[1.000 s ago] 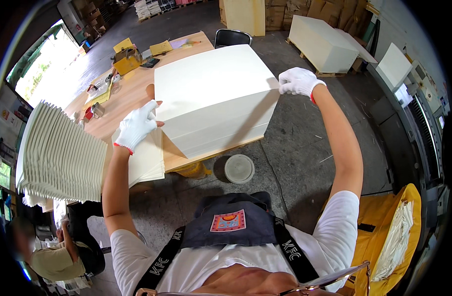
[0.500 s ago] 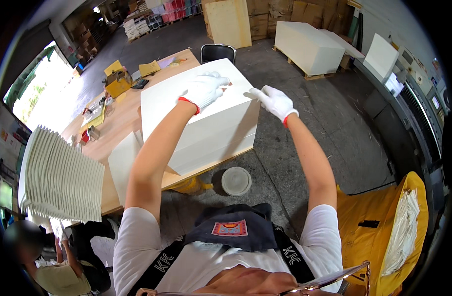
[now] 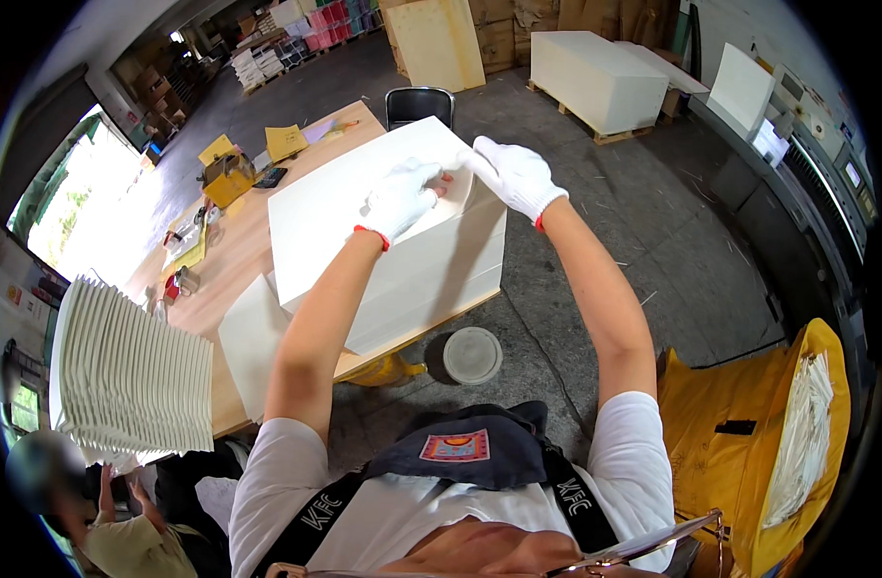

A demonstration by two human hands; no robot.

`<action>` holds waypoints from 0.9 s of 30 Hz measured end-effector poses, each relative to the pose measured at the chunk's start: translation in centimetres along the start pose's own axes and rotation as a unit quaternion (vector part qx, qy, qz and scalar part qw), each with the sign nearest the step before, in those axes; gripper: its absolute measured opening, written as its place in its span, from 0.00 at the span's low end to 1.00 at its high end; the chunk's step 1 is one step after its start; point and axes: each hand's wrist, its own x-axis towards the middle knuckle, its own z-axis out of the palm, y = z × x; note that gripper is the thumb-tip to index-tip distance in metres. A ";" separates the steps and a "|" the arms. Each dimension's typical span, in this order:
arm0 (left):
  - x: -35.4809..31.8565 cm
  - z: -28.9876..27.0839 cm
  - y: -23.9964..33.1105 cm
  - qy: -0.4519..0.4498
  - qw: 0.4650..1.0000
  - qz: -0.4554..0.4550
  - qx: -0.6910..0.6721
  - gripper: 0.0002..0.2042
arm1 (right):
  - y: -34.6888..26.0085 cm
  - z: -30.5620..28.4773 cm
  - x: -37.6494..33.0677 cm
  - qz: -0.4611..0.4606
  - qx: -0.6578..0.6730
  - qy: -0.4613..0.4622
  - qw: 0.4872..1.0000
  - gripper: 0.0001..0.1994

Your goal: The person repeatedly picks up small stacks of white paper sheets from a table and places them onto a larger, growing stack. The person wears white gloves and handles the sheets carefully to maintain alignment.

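A tall stack of large white sheets (image 3: 402,279) stands on the wooden table in front of me. My left hand (image 3: 400,200), in a white knit glove with bare fingertips, rests on top of the stack with its fingers partly bent and apart. The near right corner of the top white sheet (image 3: 452,204) curls up between my hands. Against that raised part sits my right hand (image 3: 514,177), also gloved, its fingers closed on the edge; the fingertips are partly hidden. How many sheets are lifted I cannot tell.
On the wooden table (image 3: 238,226) lie a yellow box (image 3: 226,179), a calculator (image 3: 270,178) and a red tape roll (image 3: 172,288). A fanned white stack (image 3: 132,366) stands left, near a seated person (image 3: 132,530). Below are a lidded bucket (image 3: 473,355) and a yellow sack (image 3: 739,433).
My right hand has moved left and inward over the stack's corner, and the top sheet's corner has curled up. My left hand has shifted slightly, its fingers more bent.
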 end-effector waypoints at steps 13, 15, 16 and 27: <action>0.4 0.2 0.6 -0.053 0.970 -0.020 -0.237 0.19 | 0.0 4.9 -1.7 0.190 0.356 0.156 0.902 0.24; 0.0 0.1 1.2 -0.046 0.968 -0.035 -0.244 0.19 | 0.2 5.1 -1.8 0.212 0.356 0.134 0.900 0.24; 0.0 0.2 1.0 -0.046 0.966 -0.036 -0.252 0.20 | 0.0 4.9 -1.8 0.223 0.356 0.122 0.899 0.24; 0.3 1.5 -0.4 0.020 0.986 -0.016 -0.165 0.16 | -1.0 3.8 -1.7 0.254 0.282 0.083 0.921 0.28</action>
